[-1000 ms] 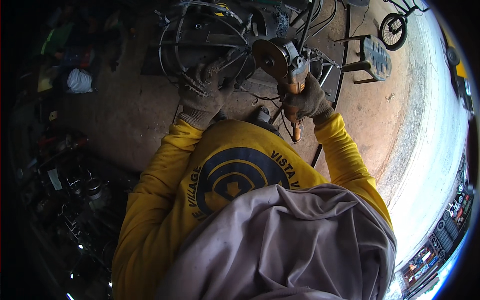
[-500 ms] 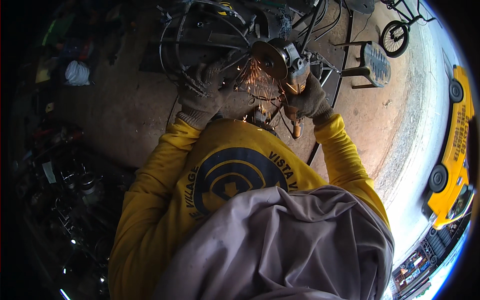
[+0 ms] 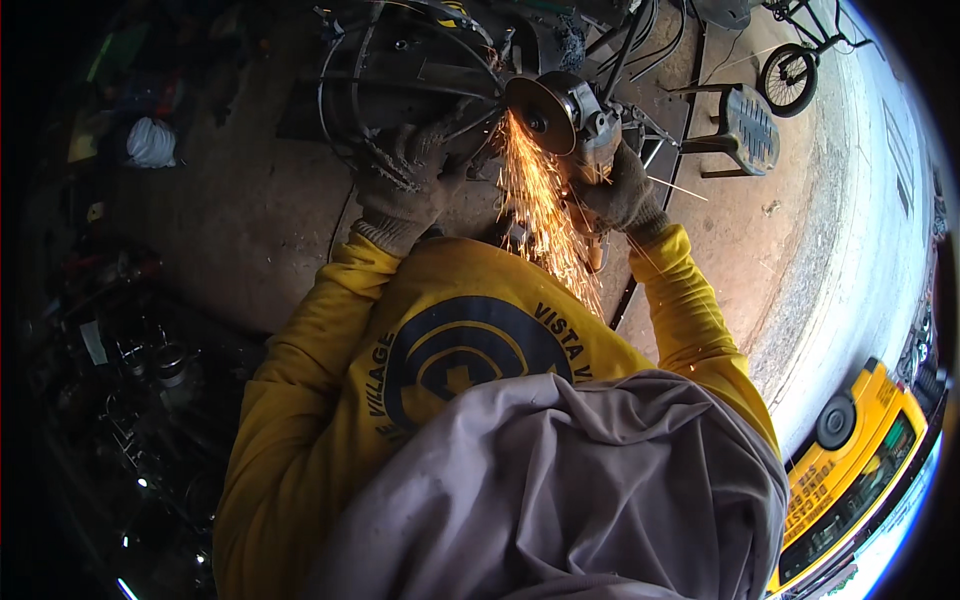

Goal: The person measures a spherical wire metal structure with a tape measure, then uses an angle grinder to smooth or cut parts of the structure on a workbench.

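My right hand, in a grey-brown knit glove, is closed around the body of an angle grinder. Its round disc meets a thin rod of a dark metal frame made of bent bars. From that contact a dense stream of orange sparks pours down toward my body and to the right. My left hand, gloved as well, is wrapped around the frame's lower bars, left of the disc. The fingertips of both hands are partly hidden in dark surroundings.
A plastic stool stands right of the grinder, with a small-wheeled bicycle beyond it. Cables run near the frame. Dark metal parts clutter the left, near a white bag. A yellow vehicle is on the road.
The spark stream has grown much denser and longer, reaching farther down and right. Both hands and the grinder stay nearly in place. The yellow vehicle has moved toward the lower right.
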Available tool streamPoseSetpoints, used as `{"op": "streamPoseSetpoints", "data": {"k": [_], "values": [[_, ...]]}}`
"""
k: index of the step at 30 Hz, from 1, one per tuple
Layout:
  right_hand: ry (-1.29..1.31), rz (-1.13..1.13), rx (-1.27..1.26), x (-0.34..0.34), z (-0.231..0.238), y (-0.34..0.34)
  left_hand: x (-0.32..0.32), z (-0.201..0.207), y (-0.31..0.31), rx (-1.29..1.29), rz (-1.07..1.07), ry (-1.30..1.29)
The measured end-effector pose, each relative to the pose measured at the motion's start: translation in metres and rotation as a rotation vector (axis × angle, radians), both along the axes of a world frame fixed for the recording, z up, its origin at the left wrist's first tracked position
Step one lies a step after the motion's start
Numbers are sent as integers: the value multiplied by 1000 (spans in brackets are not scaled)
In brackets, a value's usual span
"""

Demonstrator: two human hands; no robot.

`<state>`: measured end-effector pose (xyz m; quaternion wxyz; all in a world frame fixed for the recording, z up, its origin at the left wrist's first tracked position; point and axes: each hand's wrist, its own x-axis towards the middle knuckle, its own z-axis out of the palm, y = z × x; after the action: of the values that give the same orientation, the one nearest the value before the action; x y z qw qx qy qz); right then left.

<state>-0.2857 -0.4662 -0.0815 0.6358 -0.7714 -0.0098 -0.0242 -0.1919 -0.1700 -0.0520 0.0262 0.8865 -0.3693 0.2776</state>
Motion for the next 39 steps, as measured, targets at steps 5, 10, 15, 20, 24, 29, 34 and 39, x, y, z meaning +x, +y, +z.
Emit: {"op": "streamPoseSetpoints", "data": {"k": [5,10,15,20,24,29,34,39], "values": [[27,15,133,-6,6,2,3,-12,5,-36,2,195],[89,-53,37,-7,14,8,0,0,1,10,-40,53],[77,-18,239,-4,-4,4,8,0,3,-5,-102,155],[56,37,-42,2,4,0,2,10,-4,-88,-36,88],[77,62,2,4,5,0,3,11,-4,-38,-64,23],[-89,37,-38,9,1,3,4,3,0,-67,-41,78],[77,36,-73,3,21,5,3,14,-3,-18,-70,-3],[100,28,-24,-11,19,8,4,16,-3,-128,-102,143]]}}
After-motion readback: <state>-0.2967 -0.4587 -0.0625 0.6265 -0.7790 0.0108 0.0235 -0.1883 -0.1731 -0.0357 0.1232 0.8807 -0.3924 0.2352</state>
